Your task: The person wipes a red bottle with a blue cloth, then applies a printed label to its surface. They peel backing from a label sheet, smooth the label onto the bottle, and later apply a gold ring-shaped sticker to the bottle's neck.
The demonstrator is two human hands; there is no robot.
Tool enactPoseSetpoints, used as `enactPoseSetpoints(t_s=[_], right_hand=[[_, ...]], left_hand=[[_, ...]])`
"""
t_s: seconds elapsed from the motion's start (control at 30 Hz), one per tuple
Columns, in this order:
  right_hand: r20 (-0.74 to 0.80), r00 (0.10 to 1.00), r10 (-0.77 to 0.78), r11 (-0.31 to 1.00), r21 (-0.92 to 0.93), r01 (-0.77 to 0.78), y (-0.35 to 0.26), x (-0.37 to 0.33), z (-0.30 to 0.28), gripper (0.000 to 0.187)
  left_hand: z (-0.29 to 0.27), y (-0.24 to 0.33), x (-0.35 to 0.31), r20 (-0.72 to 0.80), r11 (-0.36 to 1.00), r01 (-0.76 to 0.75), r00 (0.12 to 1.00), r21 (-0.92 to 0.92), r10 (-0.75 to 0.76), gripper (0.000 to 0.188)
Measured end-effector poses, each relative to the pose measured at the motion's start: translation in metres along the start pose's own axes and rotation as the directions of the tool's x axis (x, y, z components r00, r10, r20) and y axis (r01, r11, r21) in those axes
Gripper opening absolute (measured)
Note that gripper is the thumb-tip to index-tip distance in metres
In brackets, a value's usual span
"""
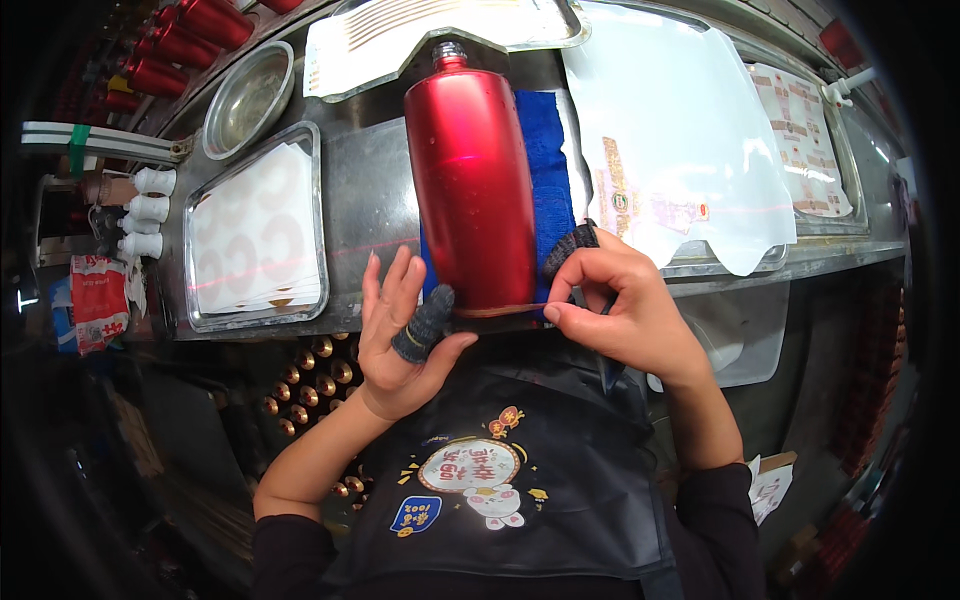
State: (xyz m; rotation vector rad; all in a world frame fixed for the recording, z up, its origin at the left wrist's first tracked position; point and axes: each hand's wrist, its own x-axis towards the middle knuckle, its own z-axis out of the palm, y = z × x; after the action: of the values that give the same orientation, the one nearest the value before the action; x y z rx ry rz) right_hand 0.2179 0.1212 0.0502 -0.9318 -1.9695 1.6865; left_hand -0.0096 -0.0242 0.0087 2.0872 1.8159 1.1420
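A glossy red bottle (470, 180) lies on a blue cloth (548, 190) on the steel bench, its silver neck pointing away from me. My left hand (400, 330) is at the bottle's base, fingers spread, its thumb in a dark fingertip cover pressing the bottom edge. My right hand (620, 300) pinches at the lower right corner of the base, where a thin gold strip (500, 310) runs along the bottom rim; its index finger wears a dark cover too.
A steel tray (310, 215) of pale decal sheets lies left, a round steel bowl (250, 95) behind it. Clear film sheets (680, 130) with printed labels cover the right of the bench. More red bottles (180, 40) are stacked far left, white caps (145, 210) beside them.
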Motion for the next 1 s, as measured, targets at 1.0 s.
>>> enactPoseSetpoints(t_s=[1.0], right_hand=[[-0.034,0.999,0.041,0.998,-0.05,-0.042,0.004,0.002,0.002,0.01]], left_hand=[[0.014,0.022,0.051,0.007,0.924,-0.226,0.972,0.308,0.235,0.027]])
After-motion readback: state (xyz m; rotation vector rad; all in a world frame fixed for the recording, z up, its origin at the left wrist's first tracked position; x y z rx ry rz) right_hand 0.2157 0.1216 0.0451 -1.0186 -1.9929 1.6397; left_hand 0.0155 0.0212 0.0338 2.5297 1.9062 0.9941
